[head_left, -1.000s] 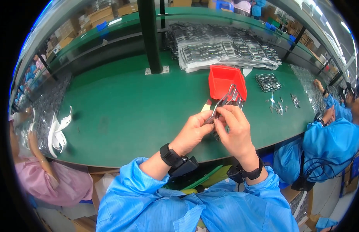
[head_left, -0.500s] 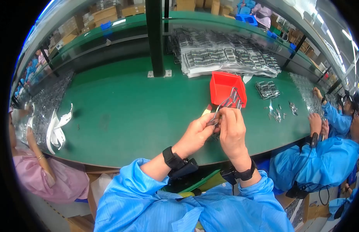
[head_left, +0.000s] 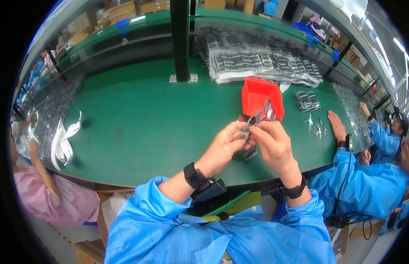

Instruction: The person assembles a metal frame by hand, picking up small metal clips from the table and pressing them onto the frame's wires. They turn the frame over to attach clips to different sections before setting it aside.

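Observation:
A dark metal wire frame [head_left: 267, 107] with bent, shiny bars rises from between my hands, its far end in front of the red bin. My left hand [head_left: 221, 144] grips its near end between thumb and fingers. Close beside it, my right hand [head_left: 275, 141] has thumb and fingertips pinched together at the frame; what they pinch is too small to make out. Below my fingertips, another dark metal piece [head_left: 251, 152] shows, partly hidden by the hands. The red bin [head_left: 249, 99] stands open just beyond.
Layered metal frames [head_left: 257, 61] lie at the back, right of a dark post [head_left: 180, 44]. A smaller frame stack [head_left: 307, 101] and loose small parts [head_left: 316, 128] lie to the right. White curved parts [head_left: 63, 143] are at left. Co-workers sit on both sides; one's hand [head_left: 336, 125] rests on the table.
My right hand has shifted slightly right and its wrist has turned outward. The frame remains between my hands. The right co-worker's hand has reached further onto the table, where a small cluster of parts lay.

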`<action>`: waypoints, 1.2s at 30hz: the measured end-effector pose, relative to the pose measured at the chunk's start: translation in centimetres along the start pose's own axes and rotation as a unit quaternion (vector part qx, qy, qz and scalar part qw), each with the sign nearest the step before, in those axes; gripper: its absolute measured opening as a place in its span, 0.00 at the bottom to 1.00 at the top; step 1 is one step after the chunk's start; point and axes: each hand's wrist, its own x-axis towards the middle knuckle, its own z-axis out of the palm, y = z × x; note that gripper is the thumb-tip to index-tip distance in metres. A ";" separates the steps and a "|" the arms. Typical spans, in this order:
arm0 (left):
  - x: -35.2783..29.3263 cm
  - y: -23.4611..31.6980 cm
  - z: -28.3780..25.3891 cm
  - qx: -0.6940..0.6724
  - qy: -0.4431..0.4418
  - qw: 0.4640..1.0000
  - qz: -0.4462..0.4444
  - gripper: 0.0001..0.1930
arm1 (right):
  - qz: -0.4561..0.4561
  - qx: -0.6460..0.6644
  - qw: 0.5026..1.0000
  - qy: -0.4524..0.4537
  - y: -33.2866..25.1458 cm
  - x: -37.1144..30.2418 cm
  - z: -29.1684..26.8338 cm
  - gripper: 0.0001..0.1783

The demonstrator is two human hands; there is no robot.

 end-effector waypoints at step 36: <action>0.6 -2.2 -0.8 0.248 0.080 0.961 0.094 0.17 | 0.130 -0.176 0.976 0.019 -1.4 -0.4 3.9 0.07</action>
